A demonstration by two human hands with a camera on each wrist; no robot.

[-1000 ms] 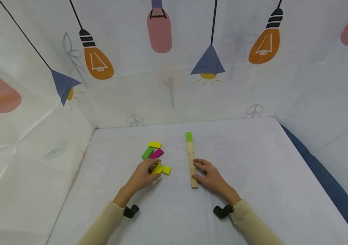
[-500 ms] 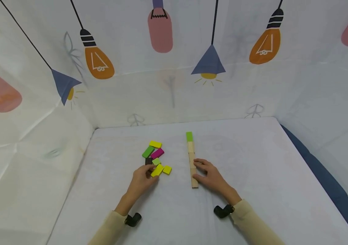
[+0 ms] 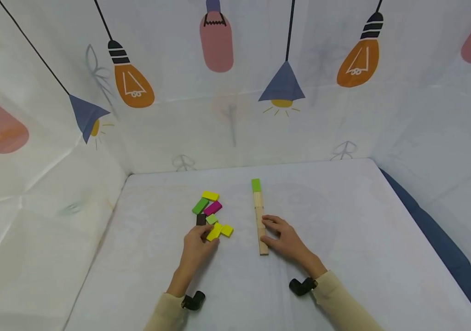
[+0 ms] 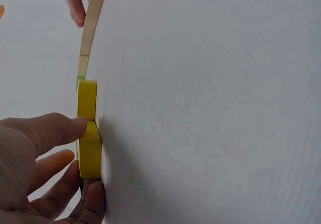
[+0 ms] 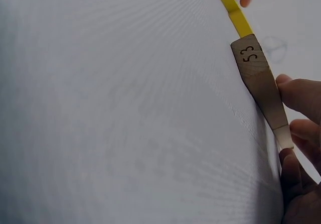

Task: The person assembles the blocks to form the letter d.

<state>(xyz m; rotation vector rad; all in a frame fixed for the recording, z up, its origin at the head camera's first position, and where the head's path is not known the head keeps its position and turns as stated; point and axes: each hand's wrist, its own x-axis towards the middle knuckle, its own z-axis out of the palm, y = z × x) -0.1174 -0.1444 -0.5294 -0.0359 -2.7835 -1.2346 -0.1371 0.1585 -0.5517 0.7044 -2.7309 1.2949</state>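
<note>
My left hand (image 3: pixel 196 248) pinches a yellow wooden block (image 3: pixel 215 232) between thumb and fingers at the near end of a loose cluster. In the left wrist view, the thumb lies against this yellow block (image 4: pixel 90 156), and a second yellow block (image 4: pixel 87 99) adjoins its end. A straight row of plain wooden blocks (image 3: pixel 259 216), ending in a light green block (image 3: pixel 256 185) at the far side, lies right of the cluster. My right hand (image 3: pixel 288 240) rests beside that row, thumb and fingertips at its right edge. The nearest wooden block (image 5: pixel 249 54) bears the printed number 53.
Farther back in the cluster lie a small light green block (image 3: pixel 211 219), a black block (image 3: pixel 201 218) partly behind the left hand, a magenta block (image 3: pixel 213 208), a green block (image 3: pixel 200 206) and another yellow block (image 3: pixel 210 196). White cloth (image 3: pixel 322 207) covers the table.
My left hand has drawn back and turned, uncovering the black and light green blocks. The pinched yellow block has shifted slightly right and nearer. The right hand stays in place.
</note>
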